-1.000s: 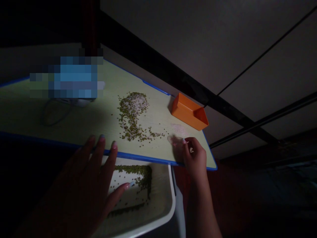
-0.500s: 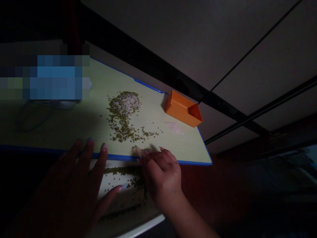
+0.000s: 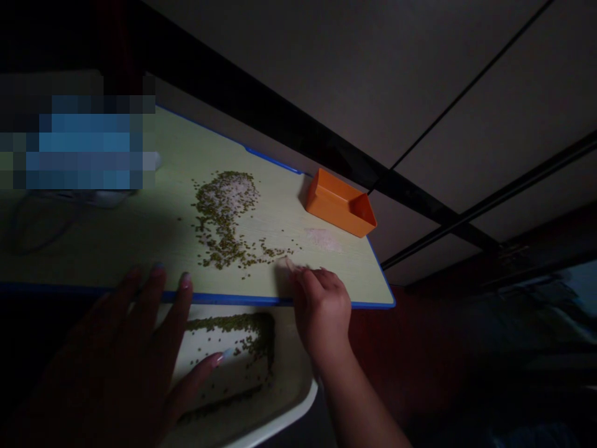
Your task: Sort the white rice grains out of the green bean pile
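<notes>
My left hand (image 3: 125, 348) is in dark shadow at the lower left, its fingers spread and its thumb over a white tub (image 3: 303, 392) with green beans (image 3: 256, 330) in it. No object shows in that hand. My right hand (image 3: 324, 305) is at the front edge of the pale board (image 3: 177, 261), fingers curled together. A thin pale tip sticks out from it toward a trail of loose beans; I cannot tell whether this is a fingertip or a held thing. Beyond lies a heap of green beans and white grains (image 3: 228, 193).
An orange box (image 3: 340, 208) stands at the board's back right corner, with a small patch of white grains (image 3: 321, 239) before it. A pixelated blue area and a looped cord (image 3: 44, 239) are at the left. Cabinet panels (image 3: 420, 93) rise behind the board.
My right hand has moved right and slightly farther onto the board, uncovering more of the tub. The view has shifted slightly; my left hand remains spread over the tub's left side.
</notes>
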`<state>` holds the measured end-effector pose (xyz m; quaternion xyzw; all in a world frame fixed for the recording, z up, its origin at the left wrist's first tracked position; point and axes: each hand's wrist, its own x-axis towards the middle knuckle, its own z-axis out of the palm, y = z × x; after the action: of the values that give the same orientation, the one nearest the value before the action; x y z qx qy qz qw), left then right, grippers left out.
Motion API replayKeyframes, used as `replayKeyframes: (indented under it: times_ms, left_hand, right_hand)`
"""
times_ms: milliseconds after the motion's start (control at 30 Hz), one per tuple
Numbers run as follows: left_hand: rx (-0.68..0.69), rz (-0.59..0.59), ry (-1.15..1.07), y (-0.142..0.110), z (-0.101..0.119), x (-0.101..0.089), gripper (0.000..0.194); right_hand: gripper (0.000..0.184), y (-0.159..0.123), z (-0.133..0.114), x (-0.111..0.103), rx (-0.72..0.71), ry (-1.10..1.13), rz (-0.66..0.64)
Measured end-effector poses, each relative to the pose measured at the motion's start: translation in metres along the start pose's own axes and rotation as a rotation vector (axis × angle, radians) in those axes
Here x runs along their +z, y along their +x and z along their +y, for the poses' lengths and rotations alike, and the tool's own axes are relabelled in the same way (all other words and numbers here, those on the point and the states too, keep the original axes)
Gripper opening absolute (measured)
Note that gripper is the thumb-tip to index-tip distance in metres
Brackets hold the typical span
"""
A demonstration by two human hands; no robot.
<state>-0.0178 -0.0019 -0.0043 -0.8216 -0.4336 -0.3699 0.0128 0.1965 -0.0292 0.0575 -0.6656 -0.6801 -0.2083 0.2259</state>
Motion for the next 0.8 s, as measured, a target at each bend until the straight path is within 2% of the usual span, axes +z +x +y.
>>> replayKeyframes:
  times_ms: [100,233,300,400,567,667,800]
  left_hand:
    - [0.017,0.002,-0.009,0.001,0.002,-0.001,0.083]
    - [-0.098,-0.049,-0.047,0.001,0.005,-0.003,0.082]
    - [-0.059,-0.033,-0.039,0.001,0.005,-0.004,0.084]
    - [-0.05,-0.03,-0.04,0.002,0.006,-0.004,0.083]
    - [-0.147,-0.037,-0.06,0.003,0.01,-0.004,0.078]
    - [-0.038,-0.05,-0.022,0.001,0.008,-0.003,0.084]
    - [-0.045,-0.077,0.002,0.0,0.005,-0.004,0.086]
  right_hand:
    - [0.019,0.001,0.009,0.002,0.04,-0.025,0.001]
    - [0.017,0.002,0.021,0.004,0.071,-0.056,-0.004]
    - [0.018,0.002,0.024,0.004,0.068,-0.05,-0.005]
    - [0.019,0.0,0.022,0.003,0.05,-0.013,0.014]
    - [0.019,0.0,0.017,0.004,0.004,0.035,0.038]
    - [0.019,0.003,0.016,0.007,-0.002,0.025,0.037]
    - [0.019,0.007,0.015,0.009,-0.001,0.011,0.036]
